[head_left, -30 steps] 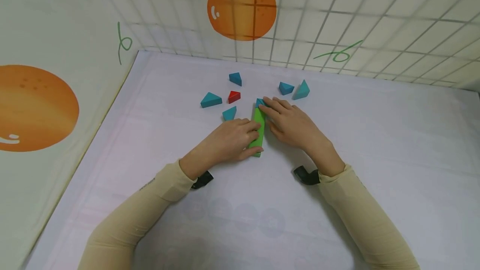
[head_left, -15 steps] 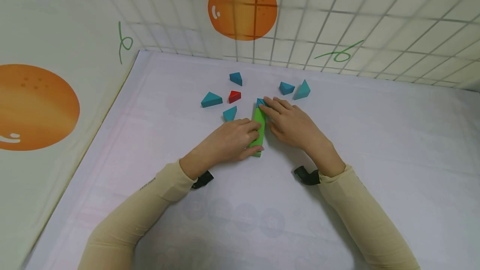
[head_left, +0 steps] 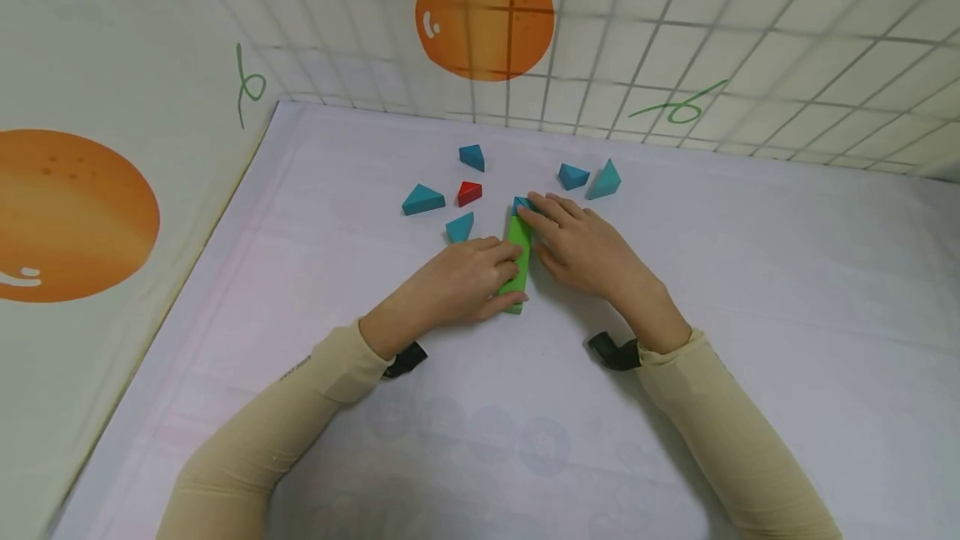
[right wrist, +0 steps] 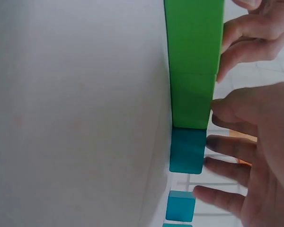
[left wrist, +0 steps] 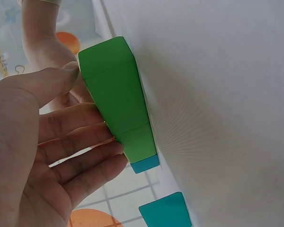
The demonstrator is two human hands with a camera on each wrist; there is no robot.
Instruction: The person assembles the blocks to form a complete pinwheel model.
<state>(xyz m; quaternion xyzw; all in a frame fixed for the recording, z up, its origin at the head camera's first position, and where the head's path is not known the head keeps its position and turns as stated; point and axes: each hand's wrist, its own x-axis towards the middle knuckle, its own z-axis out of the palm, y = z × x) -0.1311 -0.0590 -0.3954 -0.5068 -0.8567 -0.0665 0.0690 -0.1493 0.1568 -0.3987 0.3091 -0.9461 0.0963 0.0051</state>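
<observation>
Two green blocks point(head_left: 519, 232) stand end to end in a row, with a faint seam between them in the right wrist view. A blue block point(right wrist: 187, 150) abuts the row's far end; part of it is under fingers in the head view. My left hand point(head_left: 474, 277) touches the top of the green row, fingers fairly straight and thumb at the near end. With extended fingertips my right hand point(head_left: 583, 244) rests on the blue block's top edge, its thumb against the green one. Left of the row lie a red block point(head_left: 468, 193) and a blue wedge point(head_left: 460, 227).
More blue pieces lie on the white tabletop point(head_left: 750, 290): a triangle point(head_left: 423, 199) at left, a wedge point(head_left: 472, 157) at the back, and a wedge point(head_left: 573, 177) beside a teal triangle point(head_left: 604, 181) beyond the right hand. Cloth-covered walls with printed oranges point(head_left: 484, 15) bound the back and left.
</observation>
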